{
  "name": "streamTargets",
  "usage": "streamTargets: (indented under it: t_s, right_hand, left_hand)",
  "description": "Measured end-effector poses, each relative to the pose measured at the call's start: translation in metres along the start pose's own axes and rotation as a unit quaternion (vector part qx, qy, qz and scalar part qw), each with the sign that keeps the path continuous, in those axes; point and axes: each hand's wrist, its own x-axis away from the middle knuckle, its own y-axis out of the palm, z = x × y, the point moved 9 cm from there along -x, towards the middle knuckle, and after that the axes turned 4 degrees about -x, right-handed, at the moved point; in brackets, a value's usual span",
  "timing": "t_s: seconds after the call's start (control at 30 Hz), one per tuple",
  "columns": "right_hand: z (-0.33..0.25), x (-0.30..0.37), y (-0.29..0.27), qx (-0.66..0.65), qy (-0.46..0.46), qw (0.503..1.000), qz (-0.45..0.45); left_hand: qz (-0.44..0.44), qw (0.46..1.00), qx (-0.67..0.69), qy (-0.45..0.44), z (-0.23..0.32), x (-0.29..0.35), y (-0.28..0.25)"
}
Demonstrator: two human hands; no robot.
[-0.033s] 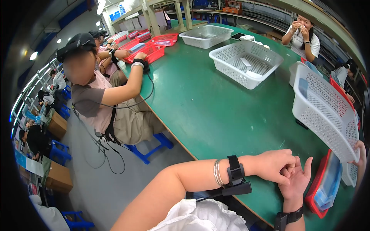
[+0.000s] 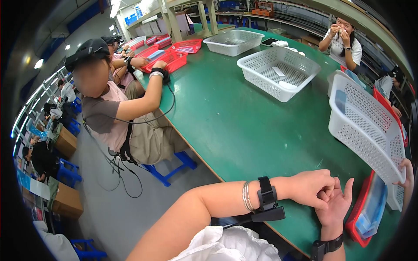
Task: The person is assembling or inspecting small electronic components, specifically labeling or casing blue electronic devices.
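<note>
The left hand is curling over the right hand, which is opening palm-up with its thumb extended; whether the left is gripping anything, I cannot tell. Just right of them, one red plastic basket is holding bluish flat packets. Above it, a co-worker's hand is gripping a tilted white perforated basket. Farther off, another white basket is holding two white slips.
</note>
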Motion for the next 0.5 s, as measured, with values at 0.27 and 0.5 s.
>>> streamTargets:
  t_s: [0.27,0.5]
  right_hand:
    - [0.0002,0.0,-0.002,0.002,0.007,1.0,0.003]
    - [-0.0031,0.0032,-0.0046,0.008,-0.004,1.0,0.0]
  left_hand:
    - [-0.002,1.0,0.015,-0.022,-0.0002,0.0006,-0.0002]
    - [0.005,1.0,0.017,0.0,-0.0018,-0.0023,0.0043]
